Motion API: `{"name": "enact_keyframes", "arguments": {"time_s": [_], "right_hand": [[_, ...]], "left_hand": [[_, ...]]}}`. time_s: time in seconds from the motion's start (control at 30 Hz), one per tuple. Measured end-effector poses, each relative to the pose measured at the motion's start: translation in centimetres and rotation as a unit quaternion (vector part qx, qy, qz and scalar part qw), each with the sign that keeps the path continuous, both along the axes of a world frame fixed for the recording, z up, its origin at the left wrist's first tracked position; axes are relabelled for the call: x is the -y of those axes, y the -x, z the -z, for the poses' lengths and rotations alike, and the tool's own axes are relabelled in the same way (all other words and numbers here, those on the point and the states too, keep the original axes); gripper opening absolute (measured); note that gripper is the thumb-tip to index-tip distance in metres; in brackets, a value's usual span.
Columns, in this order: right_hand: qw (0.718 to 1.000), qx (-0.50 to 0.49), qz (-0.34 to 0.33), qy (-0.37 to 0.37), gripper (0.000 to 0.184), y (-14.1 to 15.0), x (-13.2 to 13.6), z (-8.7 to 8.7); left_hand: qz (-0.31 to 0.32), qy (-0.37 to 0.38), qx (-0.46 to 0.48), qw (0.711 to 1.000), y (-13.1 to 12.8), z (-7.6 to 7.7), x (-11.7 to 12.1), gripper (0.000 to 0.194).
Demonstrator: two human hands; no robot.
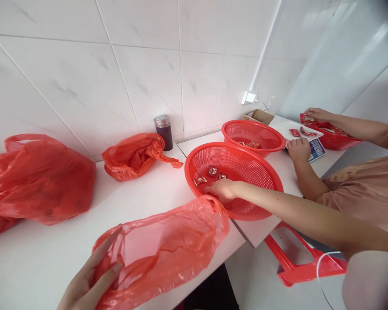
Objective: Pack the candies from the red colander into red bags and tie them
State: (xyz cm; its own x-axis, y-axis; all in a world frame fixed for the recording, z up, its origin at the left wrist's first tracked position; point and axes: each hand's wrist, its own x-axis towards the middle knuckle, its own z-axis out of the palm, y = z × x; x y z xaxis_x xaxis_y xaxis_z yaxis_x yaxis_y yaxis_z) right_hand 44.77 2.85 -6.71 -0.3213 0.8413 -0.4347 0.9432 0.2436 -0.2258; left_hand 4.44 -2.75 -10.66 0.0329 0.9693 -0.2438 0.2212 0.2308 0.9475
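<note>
My left hand (90, 275) grips one side of a thin red plastic bag (177, 241). The bag's mouth gapes wide over the table's front edge, and its far end touches the rim of a red mesh basket (261, 172). Inside that basket is my right hand (224, 189), fingers bent down at the bottom. The fingertips are partly hidden, so what they hold cannot be made out. Beside them lie several small wrapped packets (212, 171), dark red and pale.
Behind stands another red basket (229, 129) with packets. Filled bags (51, 181), a crumpled bag (129, 157) and a dark flask (163, 131) line the wall. At right, a co-worker's hands (299, 150) are near a red bin (333, 140). A red stool (291, 269) stands below.
</note>
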Motion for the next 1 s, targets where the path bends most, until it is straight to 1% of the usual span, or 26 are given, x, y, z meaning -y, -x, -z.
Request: {"name": "enact_keyframes", "arguments": {"time_s": [0.07, 0.13, 0.2, 0.27, 0.33, 0.4, 0.43, 0.47, 0.5, 0.53, 0.6, 0.67, 0.7, 0.77, 0.83, 0.87, 0.93, 0.97, 1.0], "right_hand": [[0.999, -0.026, 0.006, 0.018, 0.034, -0.4, -0.5, -0.5], [0.999, -0.041, 0.027, 0.0, 0.026, -1.0, -0.9, -1.8], [0.995, -0.053, 0.062, -0.049, 0.019, -1.5, -0.9, -3.8], [0.984, -0.094, 0.101, -0.114, 0.015, -1.4, -0.5, -6.3], [0.966, -0.149, 0.127, -0.17, 0.016, -0.4, 0.4, -9.0], [0.953, -0.183, 0.134, -0.202, 0.017, 1.3, 1.3, -11.2], [0.948, -0.199, 0.134, -0.211, 0.017, 2.4, 1.7, -11.9], [0.942, -0.223, 0.13, -0.214, 0.017, 3.5, 2.1, -12.3], [0.937, -0.253, 0.121, -0.208, 0.017, 4.7, 2.4, -12.3], [0.934, -0.286, 0.105, -0.189, 0.018, 6.0, 2.7, -11.9], [0.938, -0.317, 0.064, -0.121, 0.023, 8.3, 3.4, -10.1], [0.958, -0.278, 0.028, -0.066, 0.029, 10.3, 4.2, -7.8], [0.968, -0.245, 0.013, -0.052, 0.033, 11.0, 4.5, -6.8], [0.977, -0.207, -0.016, -0.044, 0.04, 11.6, 4.8, -5.7], [0.97, -0.234, -0.019, -0.059, 0.041, 11.0, 4.2, -6.0], [0.964, -0.255, -0.004, -0.078, 0.037, 10.2, 3.5, -6.4], [0.949, -0.279, 0.049, -0.137, 0.028, 7.8, 1.6, -7.0], [0.947, -0.262, 0.081, -0.165, 0.027, 6.2, 0.4, -7.1], [0.949, -0.236, 0.107, -0.18, 0.031, 4.4, -0.7, -6.8]], "left_hand": [[0.01, 0.019, 0.005, 1.0, 0.1, 0.1, 0.1, 0.076], [0.017, 0.04, 0.008, 0.999, -0.2, -0.2, 0.5, 0.076], [0.023, 0.046, 0.007, 0.999, -0.9, -0.9, 1.0, 0.076], [0.026, 0.046, 0.006, 0.999, -1.9, -1.6, 1.4, 0.077], [0.023, 0.044, 0.006, 0.999, -2.9, -2.3, 1.7, 0.076], [0.021, 0.04, 0.006, 0.999, -3.7, -2.7, 1.9, 0.076], [0.024, 0.036, 0.004, 0.999, -4.0, -2.8, 2.0, 0.076], [0.028, 0.033, -0.001, 0.999, -4.2, -2.8, 2.1, 0.075], [0.031, 0.031, -0.006, 0.999, -4.4, -2.9, 2.2, 0.075], [0.033, 0.029, -0.009, 0.999, -4.5, -2.9, 2.2, 0.075], [0.034, 0.024, -0.009, 0.999, -4.8, -3.0, 2.4, 0.074], [0.028, 0.019, -0.007, 0.999, -5.0, -3.1, 2.5, 0.073], [0.024, 0.017, -0.009, 1.0, -5.1, -3.2, 2.5, 0.072], [0.023, 0.021, -0.014, 0.999, -5.2, -3.2, 2.6, 0.071], [0.031, 0.023, -0.016, 0.999, -5.2, -3.1, 2.6, 0.07], [0.034, 0.022, -0.018, 0.999, -5.1, -3.0, 2.6, 0.07], [0.034, 0.016, -0.023, 0.999, -5.0, -2.9, 2.6, 0.071], [0.03, 0.01, -0.029, 0.999, -5.0, -2.8, 2.7, 0.071], [0.026, 0.003, -0.038, 0.999, -5.0, -2.8, 2.8, 0.071]]}}
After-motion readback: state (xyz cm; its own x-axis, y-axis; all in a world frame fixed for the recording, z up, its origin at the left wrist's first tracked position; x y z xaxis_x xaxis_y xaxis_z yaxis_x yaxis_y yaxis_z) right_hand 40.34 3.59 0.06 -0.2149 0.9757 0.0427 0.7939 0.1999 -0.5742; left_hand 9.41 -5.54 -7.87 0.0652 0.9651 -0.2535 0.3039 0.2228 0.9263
